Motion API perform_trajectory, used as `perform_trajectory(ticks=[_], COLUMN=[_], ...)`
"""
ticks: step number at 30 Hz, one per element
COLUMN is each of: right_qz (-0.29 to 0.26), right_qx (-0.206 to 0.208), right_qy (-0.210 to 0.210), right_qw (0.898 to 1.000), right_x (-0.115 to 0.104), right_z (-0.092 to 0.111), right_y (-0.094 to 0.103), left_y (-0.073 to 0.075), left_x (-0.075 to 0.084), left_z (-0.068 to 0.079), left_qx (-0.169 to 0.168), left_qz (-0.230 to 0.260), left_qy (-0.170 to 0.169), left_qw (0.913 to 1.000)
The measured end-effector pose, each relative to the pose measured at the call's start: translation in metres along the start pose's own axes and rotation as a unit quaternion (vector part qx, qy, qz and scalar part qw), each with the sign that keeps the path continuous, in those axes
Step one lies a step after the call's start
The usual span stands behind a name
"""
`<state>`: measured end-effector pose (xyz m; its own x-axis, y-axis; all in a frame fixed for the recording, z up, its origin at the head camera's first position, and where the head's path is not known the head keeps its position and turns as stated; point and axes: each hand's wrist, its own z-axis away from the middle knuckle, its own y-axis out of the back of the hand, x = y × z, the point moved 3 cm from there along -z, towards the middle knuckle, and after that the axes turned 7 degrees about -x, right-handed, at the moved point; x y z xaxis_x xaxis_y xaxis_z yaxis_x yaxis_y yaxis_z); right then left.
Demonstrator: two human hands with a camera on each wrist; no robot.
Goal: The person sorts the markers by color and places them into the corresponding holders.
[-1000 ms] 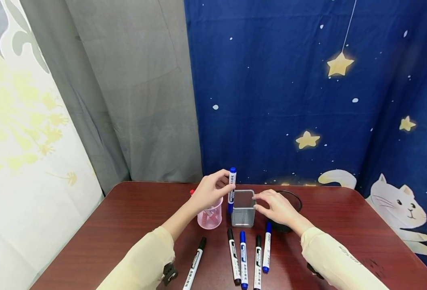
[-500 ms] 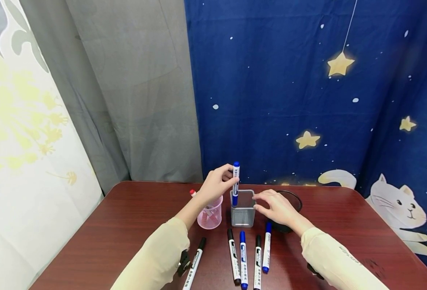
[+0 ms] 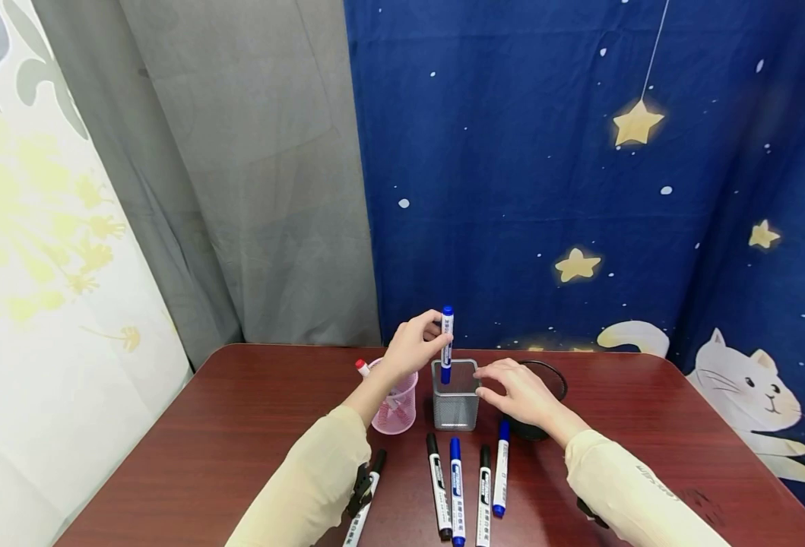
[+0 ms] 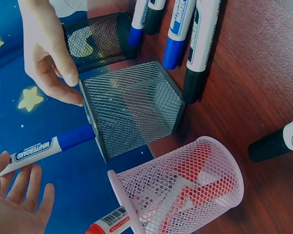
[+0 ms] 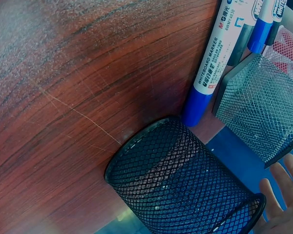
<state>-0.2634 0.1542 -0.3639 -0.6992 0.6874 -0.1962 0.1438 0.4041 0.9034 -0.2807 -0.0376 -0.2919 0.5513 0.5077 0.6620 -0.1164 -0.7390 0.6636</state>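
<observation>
A blue-capped whiteboard marker (image 3: 447, 342) stands upright, pinched between the thumb and fingers of my left hand (image 3: 416, 343). Its lower blue end overlaps the opening of the square grey mesh pen holder (image 3: 455, 410); in the left wrist view that blue end (image 4: 77, 137) is right at the holder's rim. My right hand (image 3: 517, 389) is at the holder's right side, fingertips at the rim and fingers loosely bent. To the left stands a pink mesh pen cup (image 4: 180, 180) containing red markers, one with its red end (image 3: 362, 367) sticking out above the rim.
A round black mesh cup (image 5: 180, 180) stands right of the grey holder, partly behind my right hand. Several blue and black markers lie in front, including a blue one (image 3: 502, 469) and a black one (image 3: 439, 486). Another black marker (image 3: 375, 479) lies partly under my left sleeve.
My left hand has carried the blue marker right, from beside the grey holder to over its opening. The right hand has stayed at the rim.
</observation>
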Motion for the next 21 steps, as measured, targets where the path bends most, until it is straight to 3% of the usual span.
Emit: perform_trajectory(ticks=[6, 13, 17, 21], right_qz=[0.006, 0.012, 0.017, 0.019], right_qx=[-0.014, -0.015, -0.011, -0.005], right_qy=[-0.009, -0.001, 0.002, 0.003], right_qw=[1.000, 1.000, 1.000, 1.000], right_x=[0.000, -0.001, -0.001, -0.001], right_z=[-0.002, -0.002, -0.002, -0.001], right_y=[-0.001, 0.001, 0.001, 0.001], left_y=[0.000, 0.008, 0.007, -0.001], left_x=[-0.004, 0.002, 0.010, 0.016], left_z=[0.005, 0.021, 0.037, 0.056], left_qx=[0.015, 0.058, 0.049, 0.010], left_qz=[-0.020, -0.052, -0.036, -0.039], left_qy=[0.003, -0.058, -0.111, -0.153], left_qw=[0.9997, 0.9952, 0.9919, 0.9874])
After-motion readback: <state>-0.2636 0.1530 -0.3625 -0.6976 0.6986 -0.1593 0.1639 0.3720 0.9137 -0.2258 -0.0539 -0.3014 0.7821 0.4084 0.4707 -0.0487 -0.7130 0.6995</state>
